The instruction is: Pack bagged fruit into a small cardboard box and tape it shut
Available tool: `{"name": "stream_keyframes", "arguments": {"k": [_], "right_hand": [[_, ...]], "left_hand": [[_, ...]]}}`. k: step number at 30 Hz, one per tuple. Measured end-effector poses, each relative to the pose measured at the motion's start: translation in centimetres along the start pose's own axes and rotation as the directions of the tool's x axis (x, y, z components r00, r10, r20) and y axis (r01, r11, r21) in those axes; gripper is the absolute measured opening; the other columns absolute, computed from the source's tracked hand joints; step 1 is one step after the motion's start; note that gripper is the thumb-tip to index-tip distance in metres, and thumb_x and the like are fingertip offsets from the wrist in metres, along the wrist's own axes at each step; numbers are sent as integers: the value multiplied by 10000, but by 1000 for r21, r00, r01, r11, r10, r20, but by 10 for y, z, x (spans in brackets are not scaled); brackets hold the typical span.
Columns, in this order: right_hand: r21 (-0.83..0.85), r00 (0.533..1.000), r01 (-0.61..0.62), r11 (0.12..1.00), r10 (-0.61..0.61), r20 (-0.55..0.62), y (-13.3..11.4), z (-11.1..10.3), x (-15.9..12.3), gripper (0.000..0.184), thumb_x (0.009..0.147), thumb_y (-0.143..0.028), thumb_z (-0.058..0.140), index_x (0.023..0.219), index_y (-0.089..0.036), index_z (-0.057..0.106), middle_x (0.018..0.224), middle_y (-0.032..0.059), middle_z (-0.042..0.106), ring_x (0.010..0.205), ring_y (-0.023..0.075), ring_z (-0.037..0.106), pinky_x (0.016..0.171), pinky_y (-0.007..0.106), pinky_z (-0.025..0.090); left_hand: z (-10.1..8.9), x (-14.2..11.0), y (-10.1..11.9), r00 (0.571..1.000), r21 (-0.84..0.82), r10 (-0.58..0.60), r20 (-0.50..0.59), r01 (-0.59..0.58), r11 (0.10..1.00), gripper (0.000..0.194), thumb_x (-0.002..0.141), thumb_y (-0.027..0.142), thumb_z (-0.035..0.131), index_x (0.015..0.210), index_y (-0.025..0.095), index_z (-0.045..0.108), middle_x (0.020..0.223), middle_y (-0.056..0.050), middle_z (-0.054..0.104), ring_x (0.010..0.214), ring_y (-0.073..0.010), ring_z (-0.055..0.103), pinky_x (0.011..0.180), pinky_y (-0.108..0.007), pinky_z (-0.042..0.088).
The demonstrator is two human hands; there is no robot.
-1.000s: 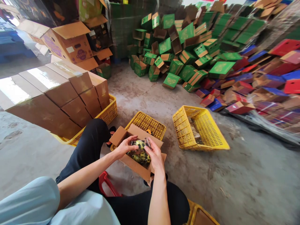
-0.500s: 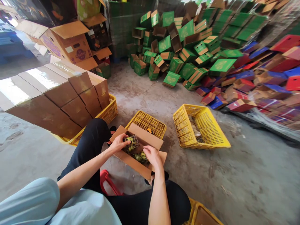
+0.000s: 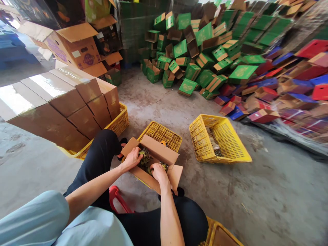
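An open cardboard box [image 3: 159,148] rests before me with its flaps spread. Inside are clear plastic packets of yellow-green, dark-spotted contents whose kind I cannot make out. At the box's left end, my left hand [image 3: 132,158] grips one such packet [image 3: 145,156], thumb and fingers closed on its near edge. My right hand [image 3: 159,171] reaches down into the right half of the box, its fingers curled on a second packet [image 3: 165,166]. The fingertips of that hand are partly hidden.
A yellow crate [image 3: 160,135] lies behind the box. Another yellow crate [image 3: 220,138] with some packets stands to the right. Taped cartons [image 3: 61,99] fill a crate at left. Green boxes [image 3: 188,87] and red-blue boxes [image 3: 266,114] are heaped behind. A red stool [image 3: 119,200] shows beneath me.
The packet both hands held above the box has been moved to its left end by my left hand. My right hand let go of it and lowered into the box onto another packet.
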State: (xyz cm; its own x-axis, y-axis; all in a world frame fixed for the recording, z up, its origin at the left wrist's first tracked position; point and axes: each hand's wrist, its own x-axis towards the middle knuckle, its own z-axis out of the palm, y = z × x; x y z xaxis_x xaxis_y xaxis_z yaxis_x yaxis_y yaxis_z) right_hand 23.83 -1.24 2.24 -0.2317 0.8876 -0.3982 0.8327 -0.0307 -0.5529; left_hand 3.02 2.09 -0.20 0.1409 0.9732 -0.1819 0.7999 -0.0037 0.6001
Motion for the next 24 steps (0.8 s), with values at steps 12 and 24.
{"name": "stream_keyframes", "arguments": {"k": [12,24], "right_hand": [[458,976,131,879,-32,-218,25,-50,-20,337,893,-371,549,1075,-200,776,1016,73,796,880,226,726,823,351,575],[832,966,157,533,93,-243,8,-55,-26,444,743,-579,784,1007,-224,754,1054,56,771,883,223,699,764,313,569]], "left_hand": [[7,-11,-2,990,-43,12,142,-5,999,543,881,185,634,1417,176,545,1510,-185,491,1322,-343,583,1115,-465,456],[-30,-18,60,967,-905,45,252,219,366,664,765,674,793,1199,174,744,1122,-117,758,1014,-244,724,830,-298,578]]}}
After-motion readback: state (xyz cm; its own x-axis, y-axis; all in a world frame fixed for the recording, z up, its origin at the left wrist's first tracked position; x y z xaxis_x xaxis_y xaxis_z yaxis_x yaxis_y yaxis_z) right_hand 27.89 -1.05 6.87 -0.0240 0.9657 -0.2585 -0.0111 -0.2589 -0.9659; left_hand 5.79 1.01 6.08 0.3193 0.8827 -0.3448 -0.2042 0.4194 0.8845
